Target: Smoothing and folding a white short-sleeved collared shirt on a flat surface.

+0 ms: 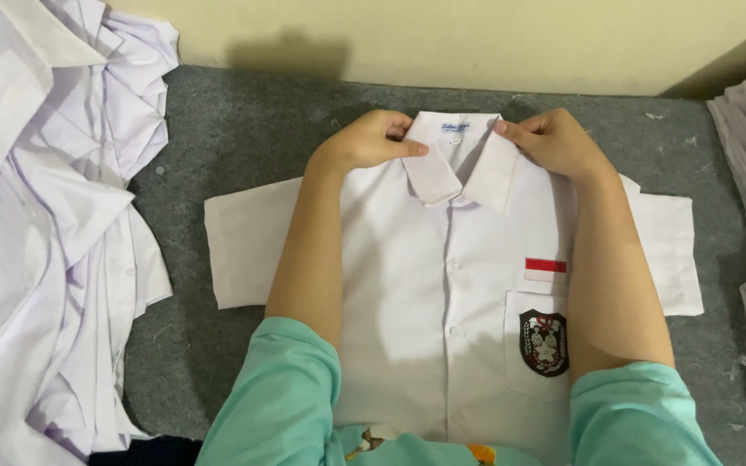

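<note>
Both hands pinch the collar of a white short-sleeved shirt (442, 293): our left hand (373, 140) grips the left collar point, our right hand (554, 142) the right. Left of it lies a heap of white shirts (45, 224). Buttoned, face up on the grey desk (243, 121), the shirt runs lengthwise away from us, collar toward the wall (477, 39).

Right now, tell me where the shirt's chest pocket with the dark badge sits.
In the head view, the chest pocket lies right of the button placket on the white shirt, just below the red-and-white patch, beside the right forearm.
</note>
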